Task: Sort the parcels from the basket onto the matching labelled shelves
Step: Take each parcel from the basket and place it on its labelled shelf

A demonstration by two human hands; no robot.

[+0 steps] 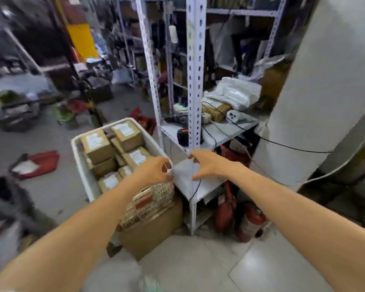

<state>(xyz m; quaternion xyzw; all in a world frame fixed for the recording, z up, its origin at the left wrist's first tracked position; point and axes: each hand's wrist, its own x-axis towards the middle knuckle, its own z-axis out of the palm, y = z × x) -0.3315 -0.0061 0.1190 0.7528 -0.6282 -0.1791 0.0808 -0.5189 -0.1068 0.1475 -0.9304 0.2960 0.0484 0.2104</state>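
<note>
A white plastic basket (82, 165) stands on the floor at centre left, filled with several brown cardboard parcels (97, 146) bearing white labels. Right of it rises a white slotted metal shelf rack (195, 81). Between my hands, over the corner of the rack's low shelf (207, 188), is a flat white parcel (182, 172). My left hand (154, 171) pinches its left edge with curled fingers. My right hand (207, 165) grips its right edge, thumb below and fingers above. The image is blurred, and no shelf labels are readable.
A cardboard box (152, 232) sits under the basket's near end. Two red fire extinguishers (251, 224) stand under the rack. A drill, cables and white bags (234, 91) lie on the middle shelf. A white pillar (325, 102) is at right. Red bags (36, 163) litter the floor.
</note>
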